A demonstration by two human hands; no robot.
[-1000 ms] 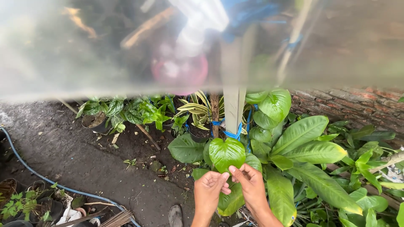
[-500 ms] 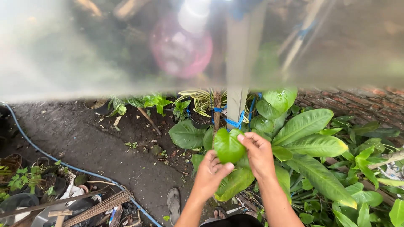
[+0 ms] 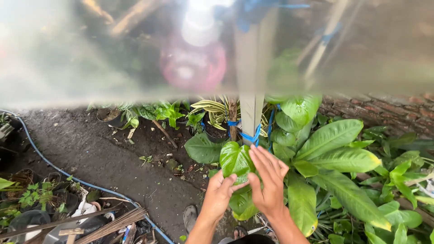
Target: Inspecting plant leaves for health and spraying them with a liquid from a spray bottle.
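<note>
A heart-shaped green leaf (image 3: pixel 235 159) grows in front of a grey post (image 3: pixel 251 118) bound with blue cord (image 3: pixel 246 134). My left hand (image 3: pixel 219 195) pinches the leaf's lower edge between thumb and fingers. Beside it, my right hand (image 3: pixel 267 180) rests flat against the leaf's right side with its fingers spread upward. Both forearms rise from the bottom of the picture. More broad glossy leaves (image 3: pixel 332 152) spread out to the right of the hands.
A blue hose (image 3: pixel 54 167) curves over the dark wet ground at left. Small pots, sticks and a broom (image 3: pixel 110 225) lie at the bottom left. A brick wall (image 3: pixel 384 112) runs at right. Striped and small plants (image 3: pixel 167 114) line the back. A blurred translucent sheet fills the top.
My right hand came off the leaf's top and now lies open against its side. The leaf, bent over half a second ago, stands flatter. The view shifted slightly.
</note>
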